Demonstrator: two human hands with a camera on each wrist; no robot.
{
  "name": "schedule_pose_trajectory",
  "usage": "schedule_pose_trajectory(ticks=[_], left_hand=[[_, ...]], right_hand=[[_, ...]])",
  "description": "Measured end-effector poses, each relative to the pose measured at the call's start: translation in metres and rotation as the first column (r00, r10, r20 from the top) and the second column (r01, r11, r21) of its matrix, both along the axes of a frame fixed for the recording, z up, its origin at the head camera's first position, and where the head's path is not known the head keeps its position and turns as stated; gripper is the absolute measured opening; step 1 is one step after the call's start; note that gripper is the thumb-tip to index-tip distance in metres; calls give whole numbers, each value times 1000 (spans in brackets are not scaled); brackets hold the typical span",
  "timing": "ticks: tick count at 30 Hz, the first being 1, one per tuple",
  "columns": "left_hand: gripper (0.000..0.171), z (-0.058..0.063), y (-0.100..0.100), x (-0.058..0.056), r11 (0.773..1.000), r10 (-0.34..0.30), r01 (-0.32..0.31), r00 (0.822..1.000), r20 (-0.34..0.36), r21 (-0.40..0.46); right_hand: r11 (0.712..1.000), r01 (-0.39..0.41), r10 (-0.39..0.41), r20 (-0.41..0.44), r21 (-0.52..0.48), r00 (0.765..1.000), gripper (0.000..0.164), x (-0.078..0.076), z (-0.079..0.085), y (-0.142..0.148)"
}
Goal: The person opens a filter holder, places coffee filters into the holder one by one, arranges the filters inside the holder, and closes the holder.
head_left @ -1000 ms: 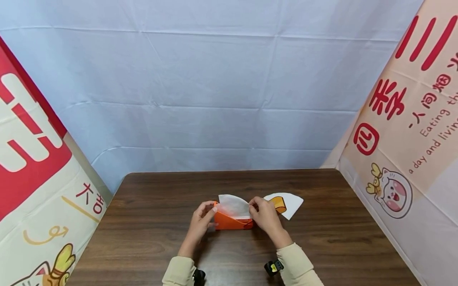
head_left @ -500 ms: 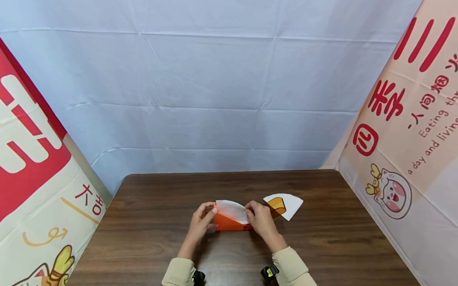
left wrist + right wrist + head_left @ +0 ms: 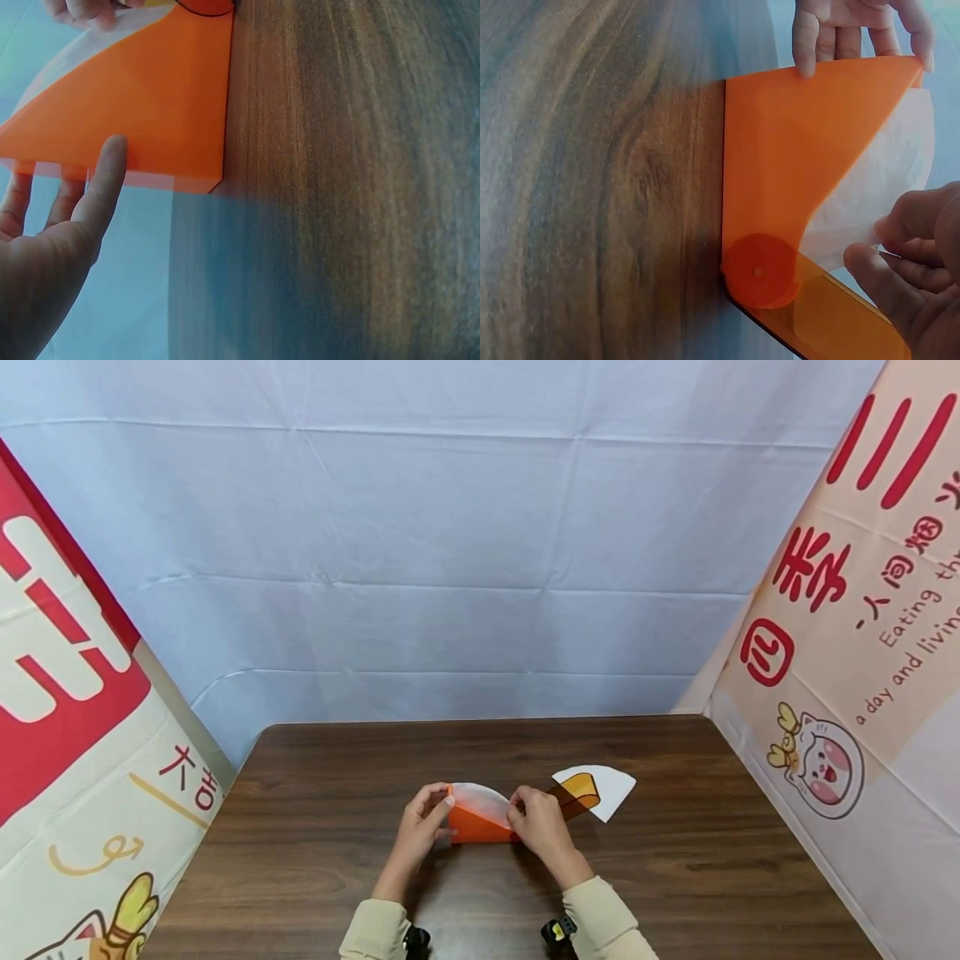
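An orange see-through plastic filter-paper holder stands upright at the table's middle, its slanted front dipping to the right. My left hand grips its left end, thumb on the front wall and fingers behind. Inside sits a white paper filter with a rounded top edge, reddish where the orange plastic covers it. My right hand pinches this filter at its right edge between thumb and index finger. From the round pivot at the holder's lower right corner, an amber-brown swinging lid extends open to the right.
Right of the holder, more white fan-shaped filter paper lies on the dark wooden table, partly beneath the lid's end. A pale cloth backdrop hangs behind the table. Printed cloths flank both sides.
The white filter has gone down deeper into the holder. My right hand has shifted left and slightly down with it. The left hand keeps its grip in place.
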State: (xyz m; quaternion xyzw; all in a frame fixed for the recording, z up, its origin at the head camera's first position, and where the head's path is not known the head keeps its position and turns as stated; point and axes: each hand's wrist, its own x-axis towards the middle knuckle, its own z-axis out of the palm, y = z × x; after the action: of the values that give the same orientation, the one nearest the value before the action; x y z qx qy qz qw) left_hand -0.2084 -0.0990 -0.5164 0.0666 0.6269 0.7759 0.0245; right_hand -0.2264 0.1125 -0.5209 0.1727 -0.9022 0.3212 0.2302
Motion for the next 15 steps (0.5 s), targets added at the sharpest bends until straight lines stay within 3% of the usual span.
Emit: schedule_pose_trajectory(ticks=[4, 15], left_hand=[[31, 1, 0, 0, 1000, -3, 3, 1000, 8, 2], [32, 1, -1, 1, 1000, -9, 9, 1000, 10, -13]], right_hand=[[1000, 13, -13, 11, 19, 1000, 17, 0, -2, -2], [996, 3, -16, 144, 88, 989, 16, 3, -4, -6]])
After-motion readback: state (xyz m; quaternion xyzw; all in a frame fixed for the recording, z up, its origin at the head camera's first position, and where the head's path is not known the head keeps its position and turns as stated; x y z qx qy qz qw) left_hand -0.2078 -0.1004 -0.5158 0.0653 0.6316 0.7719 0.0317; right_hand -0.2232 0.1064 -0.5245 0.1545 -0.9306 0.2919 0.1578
